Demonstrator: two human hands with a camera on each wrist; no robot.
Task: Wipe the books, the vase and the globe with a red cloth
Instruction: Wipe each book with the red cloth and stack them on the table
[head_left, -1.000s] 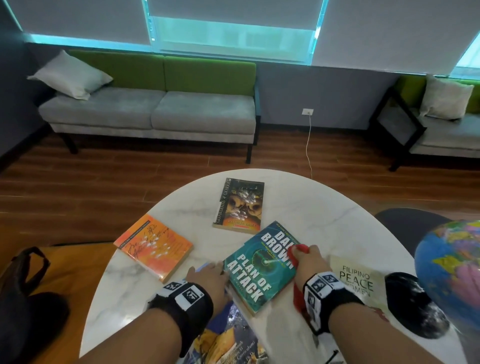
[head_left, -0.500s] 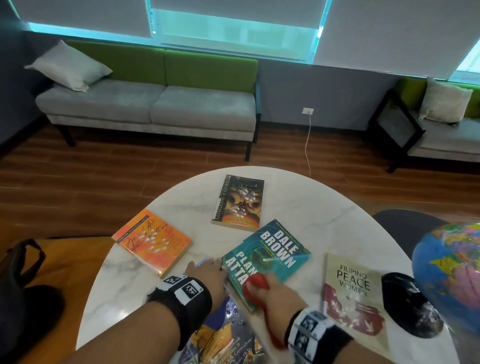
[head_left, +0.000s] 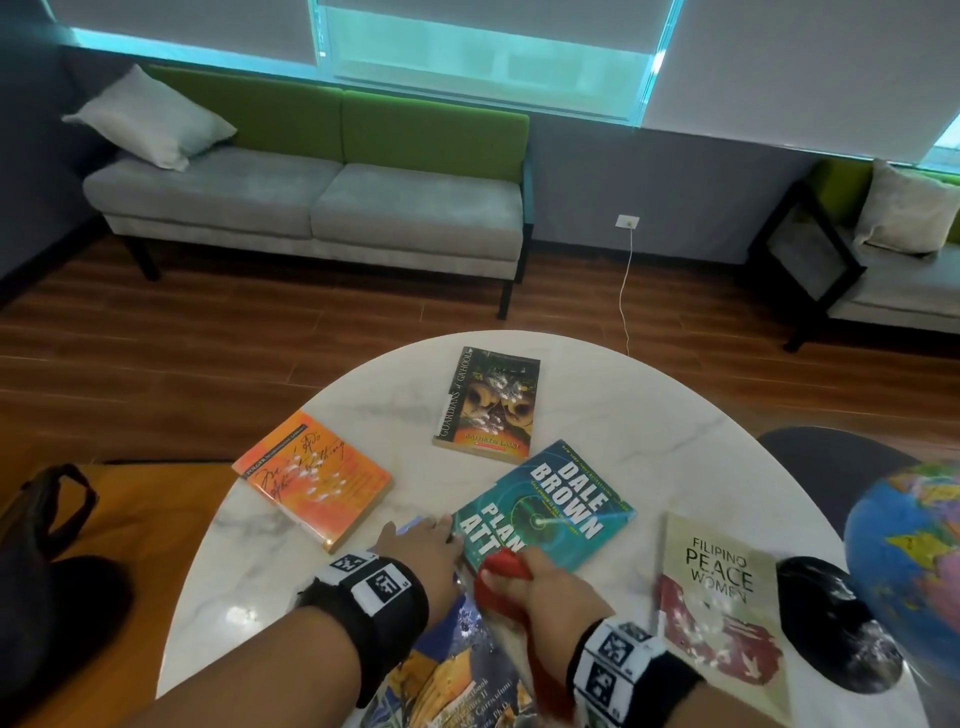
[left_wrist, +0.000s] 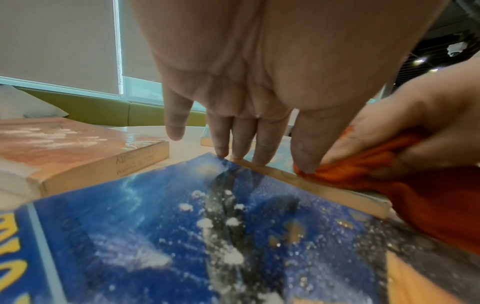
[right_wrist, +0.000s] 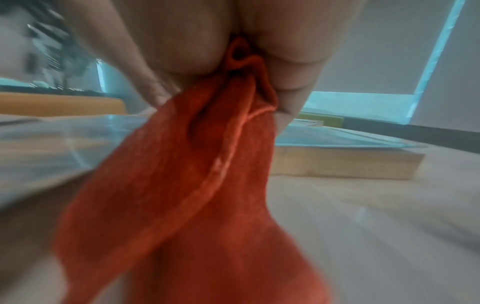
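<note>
Right hand (head_left: 550, 587) gripping bunched red cloth (head_left: 501, 571), dragging it across teal paperback (head_left: 545, 506) on worktop (head_left: 649, 431). Left hand (head_left: 421, 540), fingers straight, pinning book's near edge. Glossy light cover probably sliding easily; cloth soft, limp.

Red cloth on the teal book

I'm bunching the red cloth (head_left: 501, 571) over the near corner of the teal book (head_left: 550, 506) that's lying flat.
</note>
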